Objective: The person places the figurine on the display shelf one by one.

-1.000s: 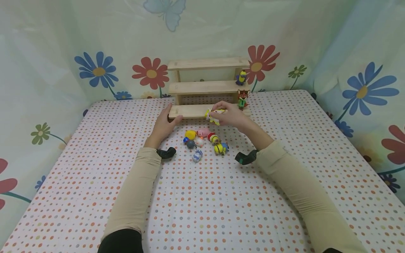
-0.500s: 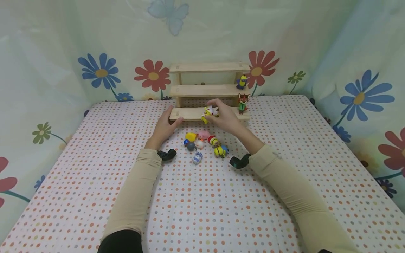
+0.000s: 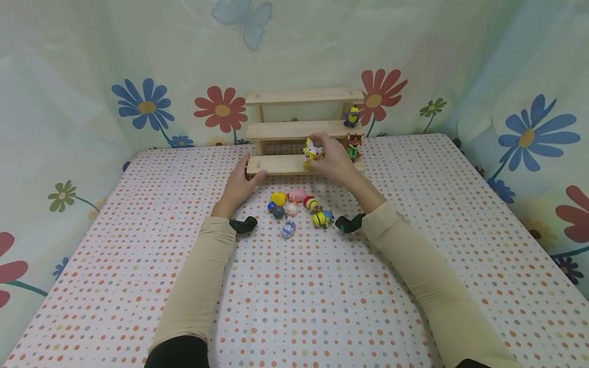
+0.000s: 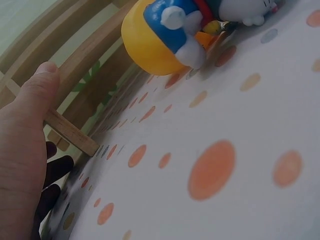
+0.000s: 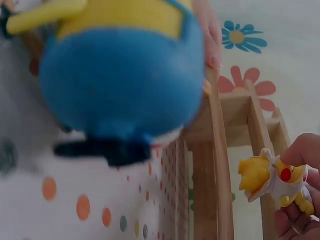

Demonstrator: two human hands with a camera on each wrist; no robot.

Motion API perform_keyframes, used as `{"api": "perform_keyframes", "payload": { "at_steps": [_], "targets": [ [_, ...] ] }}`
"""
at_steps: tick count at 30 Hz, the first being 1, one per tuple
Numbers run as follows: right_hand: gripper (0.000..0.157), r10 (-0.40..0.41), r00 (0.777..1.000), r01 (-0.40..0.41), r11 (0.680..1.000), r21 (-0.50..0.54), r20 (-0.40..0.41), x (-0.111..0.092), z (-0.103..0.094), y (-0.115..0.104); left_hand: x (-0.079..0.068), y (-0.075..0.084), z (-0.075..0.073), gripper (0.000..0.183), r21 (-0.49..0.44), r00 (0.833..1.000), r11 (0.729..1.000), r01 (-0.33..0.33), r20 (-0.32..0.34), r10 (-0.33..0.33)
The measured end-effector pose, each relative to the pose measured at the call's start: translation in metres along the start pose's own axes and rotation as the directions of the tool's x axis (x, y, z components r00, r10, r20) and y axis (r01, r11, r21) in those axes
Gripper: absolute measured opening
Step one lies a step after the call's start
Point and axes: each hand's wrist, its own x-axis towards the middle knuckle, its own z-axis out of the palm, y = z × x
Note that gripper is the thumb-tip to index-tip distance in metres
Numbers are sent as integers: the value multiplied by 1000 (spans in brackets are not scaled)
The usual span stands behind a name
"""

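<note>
My right hand (image 3: 336,159) pinches a small yellow figurine (image 3: 312,150) dressed in white, with red cheeks, above the lowest board of a three-step wooden shelf (image 3: 280,164). In the right wrist view the thumb and fingers hold the figurine (image 5: 287,184) from one side, its yellow head pointing away from them. My left hand (image 3: 236,186) grips the left end of the lowest board. The left wrist view shows that thumb lying on the board edge, with the fingers around the end in shadow. A fox figurine (image 3: 354,145) stands at the lowest board's right end.
A purple-and-yellow figurine (image 3: 352,116) stands at the right of the middle board. Before the shelf, several figurines lie grouped on the dotted tablecloth (image 3: 294,296): a pink one (image 3: 296,195), a blue-and-white one (image 3: 288,229) and a yellow-and-blue one (image 3: 323,219) among them. A flowered curtain hangs behind.
My right hand first shifts the yellow figurine left, then lifts it slightly and brings it back right, turning it. My left hand stays on the board's left end.
</note>
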Motion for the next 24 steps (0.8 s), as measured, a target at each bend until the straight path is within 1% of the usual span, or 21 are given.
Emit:
{"api": "perform_keyframes", "payload": {
  "at_steps": [6, 10, 15, 17, 19, 21, 24],
  "targets": [
    [63, 28, 999, -27, 999, -43, 34, 0, -8, 6, 0, 1, -1, 93, 2, 1000, 1000, 6, 7, -6],
    [59, -4, 999, 7, 996, -85, 42, -1, -11, 7, -1, 1, -1, 93, 4, 1000, 1000, 13, 9, -13],
    [51, -25, 1000, 26, 985, -173, 9, 2, -10, 6, -1, 1, -2, 91, 17, 1000, 1000, 19, 4, -19],
    [50, -27, 999, 22, 970, -243, -17, 2, -9, 6, -2, 1, -2, 91, 22, 1000, 1000, 18, 2, -18],
    [49, -24, 999, 11, 948, -318, -39, 1, -10, 5, -1, 0, -2, 91, 28, 1000, 999, 19, 2, -19],
    [48, -28, 998, 4, 915, -402, -54, 0, -10, 4, -1, 0, -1, 91, 30, 1000, 999, 18, 3, -18],
    [49, -23, 998, -7, 870, -494, -55, -2, -12, 2, -1, -1, -1, 92, 33, 1000, 999, 16, 4, -16]
  ]
}}
